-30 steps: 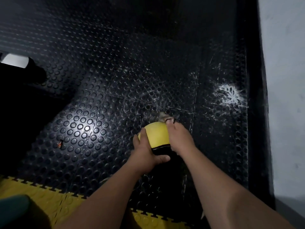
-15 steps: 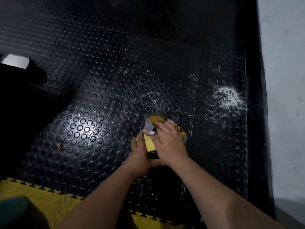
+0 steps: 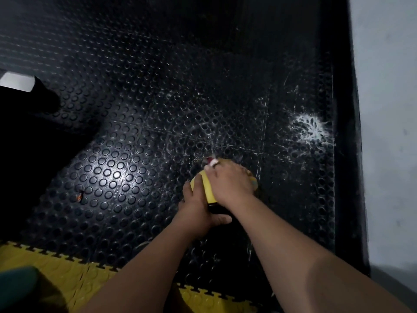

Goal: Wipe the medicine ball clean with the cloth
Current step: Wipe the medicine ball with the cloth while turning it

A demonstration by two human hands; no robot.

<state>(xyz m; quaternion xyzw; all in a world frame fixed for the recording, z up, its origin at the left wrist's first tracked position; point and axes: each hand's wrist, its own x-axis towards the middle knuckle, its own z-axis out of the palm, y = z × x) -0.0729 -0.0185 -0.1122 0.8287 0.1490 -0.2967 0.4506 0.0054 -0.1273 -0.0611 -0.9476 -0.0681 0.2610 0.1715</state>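
On the studded black floor mat (image 3: 108, 172), the left hand (image 3: 196, 206) cups the yellow medicine ball (image 3: 206, 186) at its 8 o'clock side. The right hand (image 3: 230, 180) presses the cloth (image 3: 211, 162) down over the top. Best to brace firmly and rotate between strokes. No readable writing shows.

both bare forearms reaching forward and down, left hand (image 3: 196, 205) cupping the ball's (image 3: 206, 186) near left side, thumb wrapped underneath, right hand (image 3: 229, 180) pressed on top, fingers curled over the cloth (image 3: 211, 161)
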